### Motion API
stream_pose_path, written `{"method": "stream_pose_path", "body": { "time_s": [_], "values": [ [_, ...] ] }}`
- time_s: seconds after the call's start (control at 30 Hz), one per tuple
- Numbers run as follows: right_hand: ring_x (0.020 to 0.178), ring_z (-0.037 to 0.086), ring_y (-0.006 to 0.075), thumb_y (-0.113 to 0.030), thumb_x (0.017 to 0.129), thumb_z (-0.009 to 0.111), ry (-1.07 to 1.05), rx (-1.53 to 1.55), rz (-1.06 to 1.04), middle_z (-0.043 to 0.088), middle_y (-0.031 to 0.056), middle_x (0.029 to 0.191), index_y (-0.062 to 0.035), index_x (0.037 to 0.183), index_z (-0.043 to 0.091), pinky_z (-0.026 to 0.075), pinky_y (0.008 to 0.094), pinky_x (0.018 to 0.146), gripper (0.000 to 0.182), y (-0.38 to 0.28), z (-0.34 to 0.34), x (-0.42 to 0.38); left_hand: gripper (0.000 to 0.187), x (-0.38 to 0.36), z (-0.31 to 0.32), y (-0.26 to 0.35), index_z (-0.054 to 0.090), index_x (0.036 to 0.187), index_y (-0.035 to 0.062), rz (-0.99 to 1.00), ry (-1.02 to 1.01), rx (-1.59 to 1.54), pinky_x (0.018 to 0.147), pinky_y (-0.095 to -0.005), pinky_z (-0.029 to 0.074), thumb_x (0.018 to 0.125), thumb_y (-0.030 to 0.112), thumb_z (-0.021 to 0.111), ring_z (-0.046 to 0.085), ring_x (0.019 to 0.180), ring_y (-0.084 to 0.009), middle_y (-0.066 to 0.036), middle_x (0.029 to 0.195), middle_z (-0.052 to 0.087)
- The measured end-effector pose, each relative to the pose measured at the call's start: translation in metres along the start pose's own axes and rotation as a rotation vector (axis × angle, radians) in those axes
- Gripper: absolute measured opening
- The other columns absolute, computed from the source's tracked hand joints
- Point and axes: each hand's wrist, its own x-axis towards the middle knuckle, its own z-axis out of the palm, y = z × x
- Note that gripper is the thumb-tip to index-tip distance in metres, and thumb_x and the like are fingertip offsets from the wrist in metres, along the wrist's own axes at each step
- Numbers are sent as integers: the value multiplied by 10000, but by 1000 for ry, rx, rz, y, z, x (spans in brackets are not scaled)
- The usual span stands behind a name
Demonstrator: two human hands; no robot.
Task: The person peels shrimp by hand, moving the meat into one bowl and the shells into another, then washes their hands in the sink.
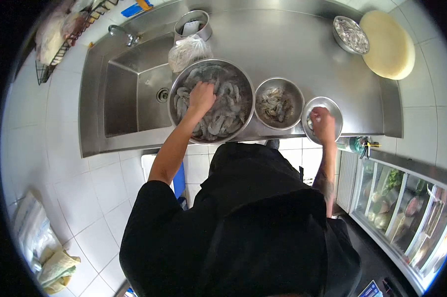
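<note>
A large steel bowl (249, 84) holds many raw, unpeeled grey shrimp (217, 122) in cloudy water. My left hand (202, 97) reaches into it with curled fingers among the shrimp; what they grip is hidden. To its right, a medium steel bowl (294, 119) contains shrimp heads and shells (277, 105). My right hand (323, 123) is over a smaller steel bowl (335, 110) at the counter's front edge. Its fingers are closed and point down into the bowl, close to some pale pieces (310, 122). Whether it holds anything is not visible.
At the left is a sink basin (127, 94) with a faucet (124, 35). A plastic bag (188, 52) and a steel pot (208, 24) stand behind the large bowl. Far right are a bowl of shrimp (351, 34) and a round pale board (389, 47). A glass-front display fridge (406, 203) stands lower right.
</note>
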Motion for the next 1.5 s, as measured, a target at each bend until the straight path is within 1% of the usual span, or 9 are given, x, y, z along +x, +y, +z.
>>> {"method": "stream_pose_path", "body": {
  "time_s": [0.1, 0.27, 0.3, 0.53, 0.7, 0.77, 0.9, 1.33, 1.5],
  "values": [
    [935, 649, 363, -161, 872, 660, -114, 24, -104, 660, 194, 990, -11, 1005, 680, 518, 438, 815, 202, -60, 21, 10, 273, 2, -1, -6, 696, 993, 36, -31, -106, -35, 850, -426, 516, 775, 188, 759, 623, 1019, -317, -122, 994, 691],
    [1069, 575, 376, -206, 862, 679, -112, 55, -454, 635, 197, 1074, -2, 1083, 658, 463, 447, 950, 301, -137, 59, 27, 236, 4, -44, 20, 699, 925, 9, -330, -161, -1173, 599, -301, 503, 812, 198, 782, 650, 676, -180, -51, 810, 698],
    [1069, 575, 376, -206, 862, 679, -102, 48, -445, 635, 197, 1074, -2, 1083, 658, 463, 447, 950, 301, -149, 65, 30, 192, 3, -49, 31, 703, 939, 23, -355, -192, -1274, 609, -235, 480, 845, 176, 770, 622, 725, -89, -20, 829, 682],
    [1031, 583, 339, -186, 862, 666, 46, 55, -463, 657, 140, 1018, -29, 1014, 636, 438, 490, 841, 220, -141, 71, 52, 172, 11, -47, 103, 680, 986, 11, -292, -275, -1806, 744, -283, 535, 885, 141, 728, 668, 869, -146, -53, 956, 698],
    [959, 610, 301, -171, 879, 642, 118, 52, -328, 676, 94, 938, -75, 963, 672, 369, 470, 774, 131, -109, 46, 48, 286, 19, -52, 128, 655, 1145, 47, -192, -223, -1474, 740, -278, 530, 897, 176, 718, 657, 932, -145, -49, 1067, 691],
    [958, 612, 292, -172, 875, 646, 92, 22, -317, 678, 88, 941, -80, 969, 675, 365, 466, 768, 135, -100, 39, 46, 391, 26, -52, 139, 618, 1254, 86, 150, 151, -894, 782, -319, 525, 888, 187, 709, 644, 987, -207, -77, 1141, 672],
    [911, 613, 267, -163, 852, 656, 101, -37, -334, 667, 56, 869, -94, 917, 680, 348, 457, 734, 98, -88, 42, 44, 364, 54, -34, 148, 643, 1207, 57, 728, 104, -639, 884, -416, 483, 854, 130, 689, 607, 967, -341, -165, 1124, 655],
    [885, 641, 297, -173, 829, 651, -6, 327, -16, 672, 83, 783, -95, 843, 697, 402, 527, 839, 91, -47, 69, 32, 212, 43, 15, 167, 695, 966, -17, 759, 299, -348, 729, -412, 522, 854, 162, 680, 628, 828, -326, -145, 885, 681],
    [1056, 601, 313, -242, 839, 679, -112, -35, 20, 678, 111, 1032, -100, 1044, 687, 416, 531, 914, 250, -66, 51, 18, 225, 57, 12, 145, 707, 1004, -33, 315, 140, -812, 649, -309, 519, 870, 147, 720, 660, 748, -190, -84, 842, 696]
  ]
}}
